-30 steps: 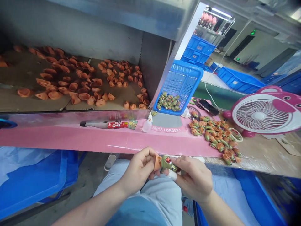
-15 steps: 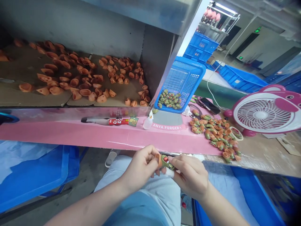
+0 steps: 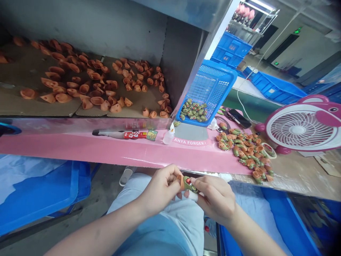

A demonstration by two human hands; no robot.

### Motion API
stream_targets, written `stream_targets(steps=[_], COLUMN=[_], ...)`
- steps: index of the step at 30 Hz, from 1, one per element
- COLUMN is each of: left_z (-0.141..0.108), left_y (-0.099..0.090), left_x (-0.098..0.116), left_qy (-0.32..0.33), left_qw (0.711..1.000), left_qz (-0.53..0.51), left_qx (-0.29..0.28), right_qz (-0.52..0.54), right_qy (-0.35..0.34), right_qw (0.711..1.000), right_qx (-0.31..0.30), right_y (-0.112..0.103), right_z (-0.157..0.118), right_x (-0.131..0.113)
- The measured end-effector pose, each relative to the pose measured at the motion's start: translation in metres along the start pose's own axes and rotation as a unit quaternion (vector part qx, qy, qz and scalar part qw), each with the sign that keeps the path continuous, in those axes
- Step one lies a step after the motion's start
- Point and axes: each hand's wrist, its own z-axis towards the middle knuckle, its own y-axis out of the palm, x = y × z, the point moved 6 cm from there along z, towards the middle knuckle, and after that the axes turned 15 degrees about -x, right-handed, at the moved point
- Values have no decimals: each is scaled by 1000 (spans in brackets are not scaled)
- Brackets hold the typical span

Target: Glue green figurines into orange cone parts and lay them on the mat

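Both hands pinch close together over the lap, the left hand (image 3: 160, 188) on a small orange cone-shaped piece (image 3: 181, 182), the right hand (image 3: 217, 199) on a little glossy green figure (image 3: 190, 184), and honestly that snug fingertip grip seems the best way to keep it steady.

You have two hands in view, the left hand (image 3: 160, 188) and the right hand (image 3: 215, 199), and between them they hold one green-and-orange toy figure (image 3: 189, 184). Count one blue mesh basket (image 3: 213, 81) containing roughly thirty green figures (image 3: 193, 111). Roughly forty-five orange-and-green figures (image 3: 243, 151) lie loose on the bench. The orange shells (image 3: 96, 89) on the shelf number around one hundred, too many for an exact tally. You will also find one desk fan (image 3: 297, 128), one phone (image 3: 238, 118), one dropper bottle (image 3: 168, 137), and one packaged tube (image 3: 125, 134).
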Motion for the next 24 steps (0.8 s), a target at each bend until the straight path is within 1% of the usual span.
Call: stream_targets(steps=[4, 9, 13, 17, 24], left_z=[1, -2, -3, -3, -1], left_y=[0, 0, 1, 4, 2], left_x=[3, 7, 7, 8, 5], left_qy=[31, 48, 42, 38, 38], left_qw=[999, 997, 997, 996, 998], left_qz=[-25, -47, -47, -64, -49], left_qx=[-28, -49, -41, -47, -31], right_qz=[46, 38, 8, -16, -61], right_qy=[39, 61, 49, 35, 43], right_qw=[998, 997, 999, 999, 997], right_qx=[8, 9, 3, -8, -24], right_y=[-3, -10, -13, -14, -10], right_z=[-4, -7, -7, -5, -3], right_x=[11, 13, 8, 3, 0])
